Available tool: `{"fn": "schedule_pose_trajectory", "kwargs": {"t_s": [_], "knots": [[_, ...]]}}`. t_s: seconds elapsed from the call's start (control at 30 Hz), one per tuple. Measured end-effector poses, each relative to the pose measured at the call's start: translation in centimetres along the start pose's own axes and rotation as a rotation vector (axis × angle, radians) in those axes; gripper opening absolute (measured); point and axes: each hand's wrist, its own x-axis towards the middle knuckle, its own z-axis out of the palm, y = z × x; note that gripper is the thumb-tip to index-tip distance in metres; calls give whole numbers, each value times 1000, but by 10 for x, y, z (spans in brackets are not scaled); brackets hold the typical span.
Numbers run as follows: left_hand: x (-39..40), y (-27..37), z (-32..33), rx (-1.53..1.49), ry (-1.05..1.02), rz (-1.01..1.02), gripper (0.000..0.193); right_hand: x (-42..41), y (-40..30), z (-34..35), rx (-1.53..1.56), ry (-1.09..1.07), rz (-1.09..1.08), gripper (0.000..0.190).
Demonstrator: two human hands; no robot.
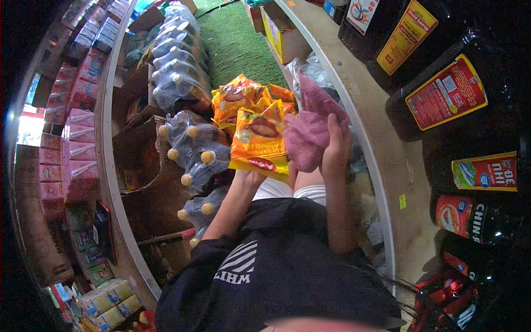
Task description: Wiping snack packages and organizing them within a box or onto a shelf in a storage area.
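My left hand (pixel 251 176) grips an orange and yellow seasoning packet (pixel 262 137) from below, with most of its fingers hidden behind the packet. A crumpled pink cloth (pixel 311 137) is bunched in my right hand (pixel 334 147), close beside the packet's right edge. Whether the cloth touches the packet I cannot tell. Several similar orange packets (pixel 236 97) lie heaped just beyond the held one.
Shrink-wrapped bottles with yellow caps (pixel 199 145) and white-capped bottles (pixel 176 58) stand on the left. Shelves of pink cartons (pixel 81 151) rise farther left. Dark sauce bottles (pixel 450 95) line the right shelf (pixel 373 99). Green matting (pixel 236 41) covers the floor ahead.
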Motion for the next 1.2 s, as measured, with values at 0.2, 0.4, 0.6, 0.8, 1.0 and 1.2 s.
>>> {"fn": "schedule_pose_trajectory", "kwargs": {"t_s": [0.2, 0.4, 0.6, 0.8, 1.0, 1.2], "knots": [[-3, 29, -5, 291, 385, 106, 48, -18, -16, 3, 290, 180, -50, 46], [-2, 32, 25, 473, 142, 254, 40, -50, 20, 32, -206, -203, -363, 48], [-5, -5, 36, 618, 157, 178, 65, -24, 27, 47, -915, -418, -793, 47], [6, -7, 36, 664, 58, 193, 90, -6, 18, 47, -753, -90, -505, 51], [-7, -14, 30, 683, 102, 119, 78, -43, 33, 50, -1050, -429, -654, 51], [-10, -13, 30, 476, 103, 188, 80, 12, 28, 35, -1001, -172, -465, 50]]}}
